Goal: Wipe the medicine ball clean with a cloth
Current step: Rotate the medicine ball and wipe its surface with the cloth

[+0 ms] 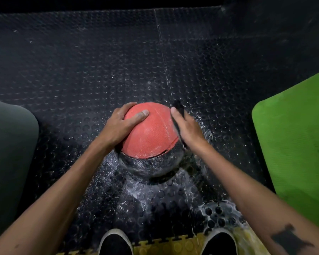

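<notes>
Two black shoes [115, 242] stood at the near edge of the studded floor [81, 70], which looked wet and splashed. Between a green mat [293, 135] and a grey mat [9, 144], the medicine ball [151, 133] lay on the floor, red on top, with a dark, glistening lower band. My judgement: the left hand [118, 126], its fingers [139, 116] spread over the ball, held it steady while the right hand [187, 128] pressed a dark cloth [178, 106] flat against its right side.
</notes>
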